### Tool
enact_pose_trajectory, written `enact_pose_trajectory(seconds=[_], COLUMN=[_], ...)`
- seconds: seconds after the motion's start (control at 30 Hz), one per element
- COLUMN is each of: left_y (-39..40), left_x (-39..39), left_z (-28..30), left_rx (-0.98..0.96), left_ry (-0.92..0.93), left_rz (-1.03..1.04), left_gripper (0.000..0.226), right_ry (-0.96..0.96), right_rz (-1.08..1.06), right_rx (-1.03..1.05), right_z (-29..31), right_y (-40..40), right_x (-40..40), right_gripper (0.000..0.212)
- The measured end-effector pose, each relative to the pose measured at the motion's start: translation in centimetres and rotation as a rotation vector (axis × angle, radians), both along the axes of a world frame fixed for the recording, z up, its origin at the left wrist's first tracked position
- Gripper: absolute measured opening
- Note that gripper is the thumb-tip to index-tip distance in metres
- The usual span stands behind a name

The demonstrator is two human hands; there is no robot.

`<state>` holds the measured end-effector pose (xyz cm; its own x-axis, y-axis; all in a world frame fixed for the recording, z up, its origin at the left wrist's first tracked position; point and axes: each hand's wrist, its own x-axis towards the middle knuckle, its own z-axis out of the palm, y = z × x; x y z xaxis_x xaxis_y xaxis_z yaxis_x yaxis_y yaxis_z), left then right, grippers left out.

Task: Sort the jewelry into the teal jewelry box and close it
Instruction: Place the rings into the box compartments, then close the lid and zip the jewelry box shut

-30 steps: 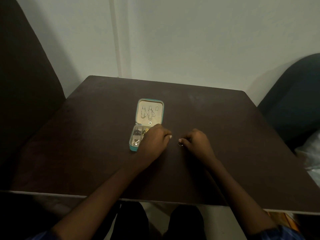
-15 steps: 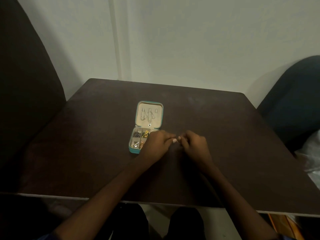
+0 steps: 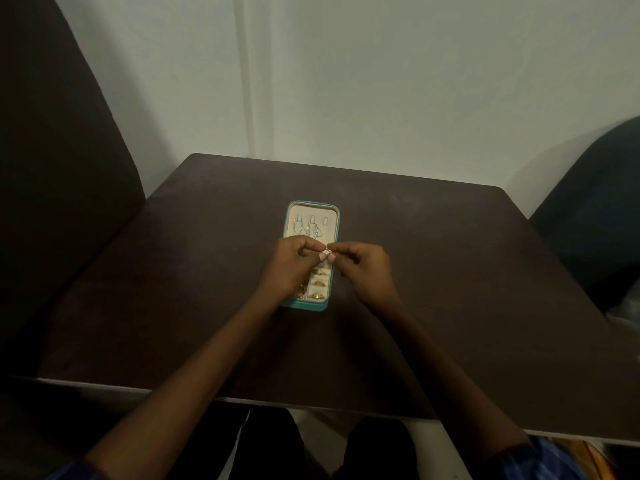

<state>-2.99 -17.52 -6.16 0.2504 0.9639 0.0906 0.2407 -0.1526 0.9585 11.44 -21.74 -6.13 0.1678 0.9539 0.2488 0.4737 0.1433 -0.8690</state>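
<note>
The teal jewelry box (image 3: 336, 223) lies open on the dark table (image 3: 450, 271), lid flat at the far side with silver chains (image 3: 306, 226) pinned to its cream lining. Gold pieces (image 3: 319, 283) sit in the near compartments on the right. My left hand (image 3: 294, 268) and my right hand (image 3: 367, 268) meet above the box's middle. Both pinch one small ring (image 3: 329, 251) between their fingertips. The left hand covers the box's left compartments.
A dark chair back (image 3: 59, 188) stands at the table's left. A dark blue seat (image 3: 595, 209) sits at the right, with something pale (image 3: 628, 311) below it. A wall runs behind the table.
My right hand lifted the ring off the table and carried it left. Both hands rose and came together over the box, each now pinching the ring.
</note>
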Motion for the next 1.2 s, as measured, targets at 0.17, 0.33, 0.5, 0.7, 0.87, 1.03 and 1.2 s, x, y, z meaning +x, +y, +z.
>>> enact_pose_trajectory(seconds=[0.17,0.33,0.5,0.7,0.87,1.03,1.2], left_y=[1.2,1.1,1.0,0.8,0.5,0.4,1.1], left_x=[-1.2,-0.8,-0.5,-0.8,-0.8,-1.3,-2.3], left_z=[-0.4,-1.1,-1.2,-0.9,-0.5,-0.9,0.1], left_rx=[0.124,0.208,0.286,0.343,0.406,0.348,0.015], left_ry=[0.309,0.505,0.601,0.674,0.747,0.542,0.31], left_rz=[-0.029,-0.031,-0.024,-0.087,-0.12,0.141,0.205], left_gripper=[0.012,0.021,0.025,0.027,0.029,0.027,0.042], right_ry=[-0.336,-0.503,-0.611,-0.764,-0.856,-0.812,-0.231], right_rz=[0.073,0.144,0.087,0.07,0.136,0.121,-0.079], right_rx=[-0.045,-0.074,-0.086,-0.02,-0.048,-0.068,-0.169], right_z=[-0.2,-0.6,-0.8,-0.7,-1.1,-0.7,-0.5], right_y=[1.3,1.8,2.2,2.3,2.9,2.5,2.5], right_x=[0.0,0.1,0.0,-0.2,-0.2,0.1,0.0], right_gripper=[0.024,0.023,0.023,0.024,0.029,0.033,0.03])
